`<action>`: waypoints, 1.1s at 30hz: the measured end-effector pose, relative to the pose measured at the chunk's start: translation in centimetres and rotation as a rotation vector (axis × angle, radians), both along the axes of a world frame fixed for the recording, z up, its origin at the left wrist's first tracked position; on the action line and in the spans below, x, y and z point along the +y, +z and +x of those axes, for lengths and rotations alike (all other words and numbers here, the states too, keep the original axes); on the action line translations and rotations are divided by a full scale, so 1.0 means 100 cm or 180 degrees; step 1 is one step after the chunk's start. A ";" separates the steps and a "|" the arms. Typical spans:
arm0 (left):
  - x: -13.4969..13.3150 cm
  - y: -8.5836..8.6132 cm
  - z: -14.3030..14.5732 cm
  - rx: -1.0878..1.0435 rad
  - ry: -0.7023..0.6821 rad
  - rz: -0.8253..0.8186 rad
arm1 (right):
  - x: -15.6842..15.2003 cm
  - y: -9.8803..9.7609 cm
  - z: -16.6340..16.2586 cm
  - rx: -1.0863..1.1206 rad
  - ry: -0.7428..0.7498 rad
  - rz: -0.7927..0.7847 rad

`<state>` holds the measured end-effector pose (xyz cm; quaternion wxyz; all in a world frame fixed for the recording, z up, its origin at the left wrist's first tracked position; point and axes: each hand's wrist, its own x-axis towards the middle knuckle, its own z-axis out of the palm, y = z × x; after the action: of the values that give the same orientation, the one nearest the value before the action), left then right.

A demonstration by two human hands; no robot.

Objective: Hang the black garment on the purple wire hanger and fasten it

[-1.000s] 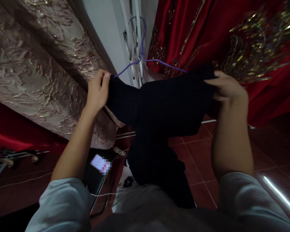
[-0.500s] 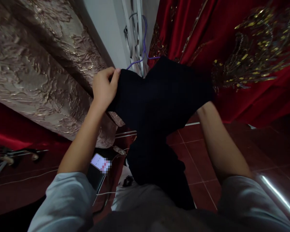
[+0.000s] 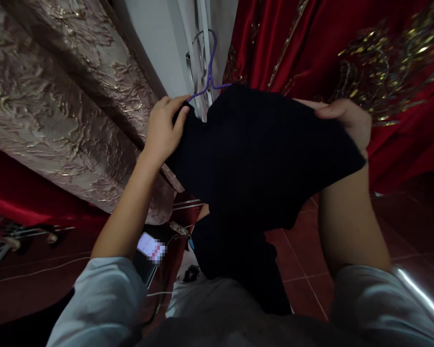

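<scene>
A dark, nearly black shirt (image 3: pixel 260 144) is spread in front of me on a purple hanger (image 3: pixel 210 79), whose hook points away from me. My left hand (image 3: pixel 162 127) is closed on the shirt's left shoulder, with the thumb on top, close to the hanger's arm. At the shirt's right side, my right hand (image 3: pixel 352 118) pinches the upper edge of the sleeve, thumb on top. Part of that hand and wrist is hidden behind the cloth. The hanger's lower part is covered by the shirt.
Pinkish textured fabric (image 3: pixel 68 111) hangs at the left. Red fabric with gold sequins (image 3: pixel 275 48) hangs at the right. White metal bars (image 3: pixel 203 43) stand behind the hanger. A lit phone (image 3: pixel 150 245) lies at the lower left, with white cables about it. Red tiles (image 3: pixel 304 255) cover the floor.
My right hand has come out from behind the cloth and moved right and up, now gripping the sleeve and stretching the shirt sideways. My left hand has shifted slightly right and stays at the shoulder.
</scene>
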<state>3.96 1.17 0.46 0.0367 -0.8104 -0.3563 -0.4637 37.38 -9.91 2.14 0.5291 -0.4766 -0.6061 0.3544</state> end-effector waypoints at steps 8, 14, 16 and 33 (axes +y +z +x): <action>-0.043 0.004 0.004 -0.0732 -0.0228 -0.0198 | -0.013 -0.005 -0.014 0.0318 0.0323 0.0569; -0.082 0.008 0.026 -0.1077 -0.1225 -0.1735 | -0.047 -0.011 -0.043 -0.1464 0.2007 0.0332; -0.101 0.006 0.025 -0.1075 -0.1206 -0.2165 | -0.048 -0.018 -0.052 -0.1657 0.2403 0.0162; -0.084 0.010 -0.058 -0.0404 0.0078 -0.0949 | 0.055 -0.061 -0.038 0.0365 0.1161 -0.0582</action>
<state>-1.88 -7.23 1.41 -0.1010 -0.7715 -0.4326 -0.4554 33.55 -4.39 -3.96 0.4444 -0.3841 -0.6165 0.5243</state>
